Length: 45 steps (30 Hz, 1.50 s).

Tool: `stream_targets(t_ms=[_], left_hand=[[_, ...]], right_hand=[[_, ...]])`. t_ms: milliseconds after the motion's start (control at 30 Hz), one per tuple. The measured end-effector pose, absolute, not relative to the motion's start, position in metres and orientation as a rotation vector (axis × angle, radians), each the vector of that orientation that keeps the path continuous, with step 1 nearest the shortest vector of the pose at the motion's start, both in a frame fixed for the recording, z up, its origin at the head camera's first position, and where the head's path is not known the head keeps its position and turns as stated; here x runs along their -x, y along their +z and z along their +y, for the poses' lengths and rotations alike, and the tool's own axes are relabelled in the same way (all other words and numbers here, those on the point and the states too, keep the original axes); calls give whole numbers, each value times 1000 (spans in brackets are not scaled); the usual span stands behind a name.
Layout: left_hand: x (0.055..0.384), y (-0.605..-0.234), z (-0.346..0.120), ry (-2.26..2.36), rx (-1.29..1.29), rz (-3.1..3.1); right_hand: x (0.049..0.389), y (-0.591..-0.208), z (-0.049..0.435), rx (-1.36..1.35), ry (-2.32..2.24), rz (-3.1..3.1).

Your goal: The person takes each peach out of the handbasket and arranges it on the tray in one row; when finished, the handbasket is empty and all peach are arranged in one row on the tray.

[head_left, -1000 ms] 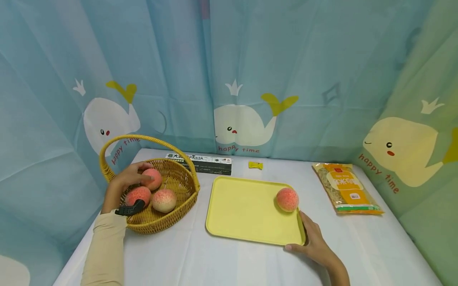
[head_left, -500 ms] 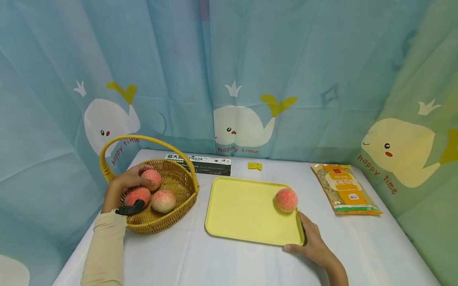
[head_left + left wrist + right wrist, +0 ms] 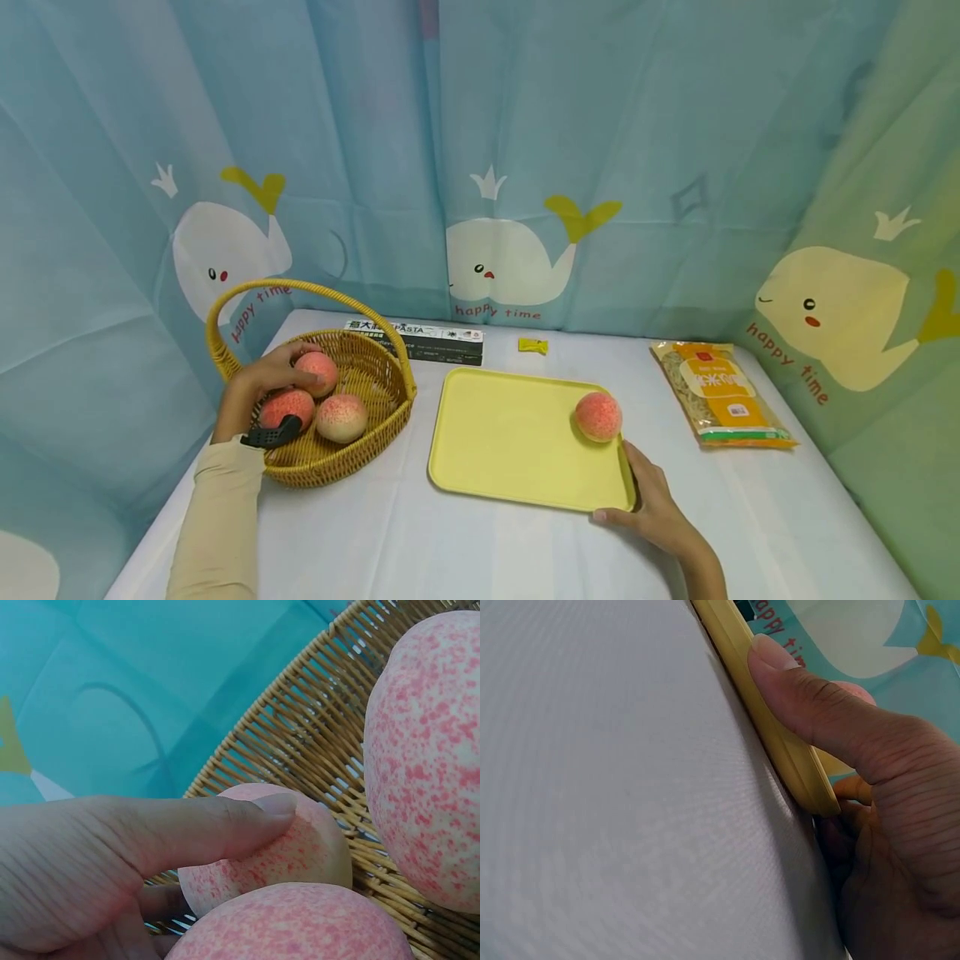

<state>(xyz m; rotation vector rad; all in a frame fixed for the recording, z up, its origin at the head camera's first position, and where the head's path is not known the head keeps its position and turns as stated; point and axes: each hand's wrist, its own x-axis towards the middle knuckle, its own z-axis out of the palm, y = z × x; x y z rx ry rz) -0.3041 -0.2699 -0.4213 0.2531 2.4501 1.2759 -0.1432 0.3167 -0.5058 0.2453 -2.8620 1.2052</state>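
Inside the wicker basket point(image 3: 390, 423), my left hand point(image 3: 264, 377) grips the back peach point(image 3: 317, 373). In the left wrist view the thumb lies across that peach point(image 3: 315, 840), and the other fingers are mostly hidden behind it. Two more peaches sit close by: a red one point(image 3: 288, 407) under my wrist and a paler one point(image 3: 342, 418) to its right. My right hand point(image 3: 651, 507) holds the near right corner of the yellow tray point(image 3: 517, 442), thumb along the front edge and fingers at the right side. One peach point(image 3: 598, 417) rests on the tray's right part.
The basket's tall handle point(image 3: 315, 287) arches over its opening. Behind the basket lies a black and white pasta box point(image 3: 442, 343). A small yellow wrapped packet point(image 3: 533, 345) lies behind the tray. To the right is a bag of noodles point(image 3: 720, 392). Curtains point(image 3: 637, 125) enclose the table.
My left fingers have settled slightly further around the back peach. The right hand stays at the tray's corner; the whole view has shifted very slightly.
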Motion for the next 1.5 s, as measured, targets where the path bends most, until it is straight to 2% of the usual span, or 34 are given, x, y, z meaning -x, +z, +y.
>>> stream_targets(t_ms=[633, 1167, 1500], left_hand=[[305, -425, -269, 1316, -203, 2425], [308, -425, -269, 1399, -283, 2502], [309, -424, -269, 1567, -197, 2386]], right_hand=[[144, -504, 316, -223, 1201, -2881], [145, -505, 317, -196, 1208, -2907], [143, -505, 317, -178, 1196, -2930]])
